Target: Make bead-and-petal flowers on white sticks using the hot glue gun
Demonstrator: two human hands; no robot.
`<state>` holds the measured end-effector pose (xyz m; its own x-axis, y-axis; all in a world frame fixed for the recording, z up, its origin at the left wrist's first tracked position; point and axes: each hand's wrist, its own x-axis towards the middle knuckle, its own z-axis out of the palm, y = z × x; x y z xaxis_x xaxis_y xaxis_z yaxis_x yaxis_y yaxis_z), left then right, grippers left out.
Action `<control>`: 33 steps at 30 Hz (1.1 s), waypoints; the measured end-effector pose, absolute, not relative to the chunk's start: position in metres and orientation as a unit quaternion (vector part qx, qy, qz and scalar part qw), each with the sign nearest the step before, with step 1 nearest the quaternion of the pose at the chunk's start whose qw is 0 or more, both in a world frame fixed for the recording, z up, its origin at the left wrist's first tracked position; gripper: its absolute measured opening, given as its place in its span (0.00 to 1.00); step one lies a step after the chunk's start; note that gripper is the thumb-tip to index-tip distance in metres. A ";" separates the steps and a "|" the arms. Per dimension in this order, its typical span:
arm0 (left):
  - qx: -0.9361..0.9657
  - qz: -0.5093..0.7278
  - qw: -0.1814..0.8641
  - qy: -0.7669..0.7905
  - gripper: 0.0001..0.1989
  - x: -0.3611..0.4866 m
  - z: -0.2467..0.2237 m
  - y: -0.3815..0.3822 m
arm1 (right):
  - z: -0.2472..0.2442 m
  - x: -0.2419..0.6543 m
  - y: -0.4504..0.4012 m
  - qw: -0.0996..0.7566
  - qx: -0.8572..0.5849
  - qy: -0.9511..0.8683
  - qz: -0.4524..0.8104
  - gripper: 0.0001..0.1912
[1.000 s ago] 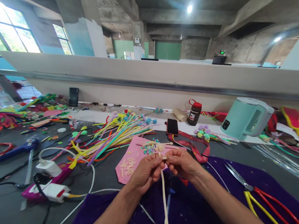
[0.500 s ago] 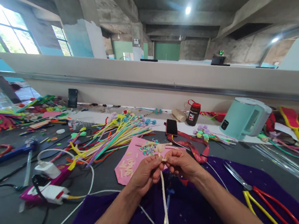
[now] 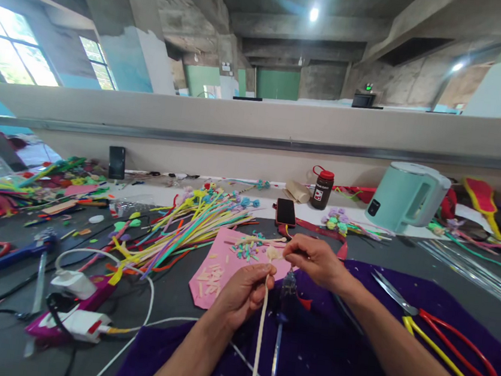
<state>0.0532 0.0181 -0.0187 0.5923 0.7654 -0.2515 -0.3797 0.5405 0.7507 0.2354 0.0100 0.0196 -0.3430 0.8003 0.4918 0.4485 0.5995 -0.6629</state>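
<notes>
My left hand [image 3: 245, 290] pinches a long cream stem [image 3: 259, 340] just below its pale flower head [image 3: 272, 253]; the stem hangs down over the dark purple cloth [image 3: 335, 354]. Right of the flower head, my right hand [image 3: 314, 260] is closed at the fingertips, and what it holds, if anything, is too small to make out. Behind my hands lies a pink sheet [image 3: 205, 267] with short cream pieces and small teal and purple bits. Below my right hand a glue gun [image 3: 288, 289] is partly visible.
Scissors [image 3: 417, 312] with red and yellow handles lie at the right. Colourful stems [image 3: 191, 229], a purple power strip [image 3: 95, 300] and cables spread to the left. Farther back are a phone [image 3: 285, 212], a bottle [image 3: 321, 190] and a mint kettle [image 3: 398, 196].
My right hand has moved up and away from my left hand. The cream stem now hangs straighter, and the glue gun below my right hand shows more. The view has shifted slightly.
</notes>
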 end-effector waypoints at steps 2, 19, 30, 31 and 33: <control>0.334 0.325 0.834 0.296 0.07 0.053 -0.021 0.019 | 0.019 0.246 0.016 0.428 -0.405 -0.765 0.259 0.05; 0.387 0.251 0.826 0.325 0.09 0.053 -0.020 0.018 | 0.032 0.249 0.008 0.350 -0.372 -0.837 0.199 0.04; 0.419 0.248 0.817 0.309 0.10 0.052 -0.022 0.017 | 0.032 0.245 0.006 0.316 -0.385 -0.848 0.179 0.04; 0.419 0.248 0.817 0.308 0.10 0.052 -0.022 0.017 | 0.032 0.245 0.006 0.315 -0.385 -0.848 0.183 0.04; 0.416 0.247 0.818 0.312 0.10 0.052 -0.021 0.017 | 0.032 0.245 0.006 0.314 -0.384 -0.847 0.192 0.04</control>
